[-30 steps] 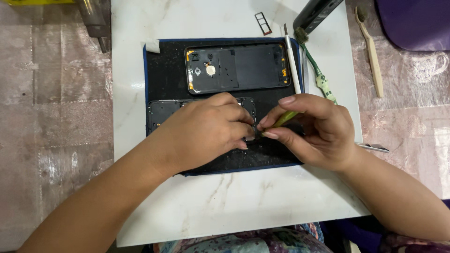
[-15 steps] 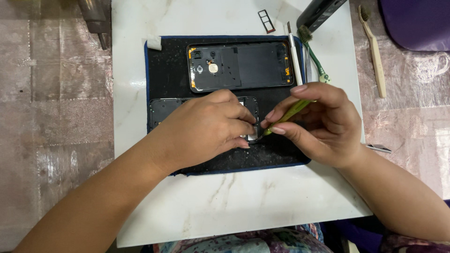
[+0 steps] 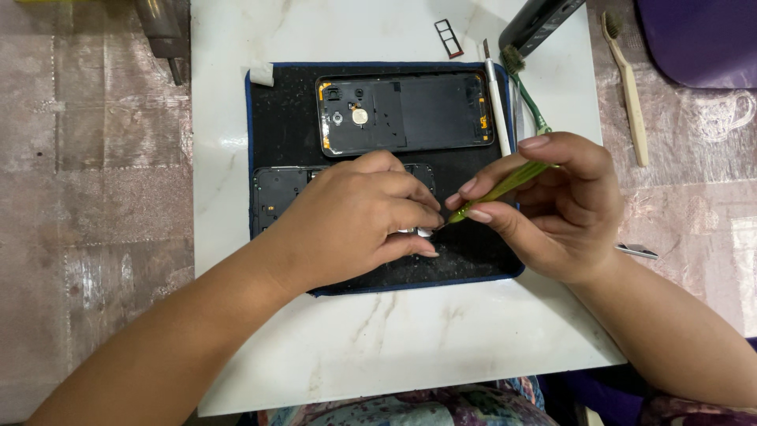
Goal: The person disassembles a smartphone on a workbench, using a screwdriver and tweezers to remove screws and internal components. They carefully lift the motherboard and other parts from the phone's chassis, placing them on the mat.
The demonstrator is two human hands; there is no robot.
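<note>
Right hand point(image 3: 564, 209) fingers pinch green tool point(image 3: 501, 189), tip lowered since; left hand point(image 3: 355, 217) (curled) pins phone point(image 3: 284, 193).

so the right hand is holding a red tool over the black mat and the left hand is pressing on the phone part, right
Not quite: the tool in the right hand is green, not red, as the head view shows. It is over the black mat, and the left hand is pressing on the phone part.

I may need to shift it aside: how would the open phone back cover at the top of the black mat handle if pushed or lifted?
The back cover looks like a thin hollow shell, so probably light. It lies flat on the mat, so it should slide, not roll. Small parts show inside, so likely fragile.
</note>
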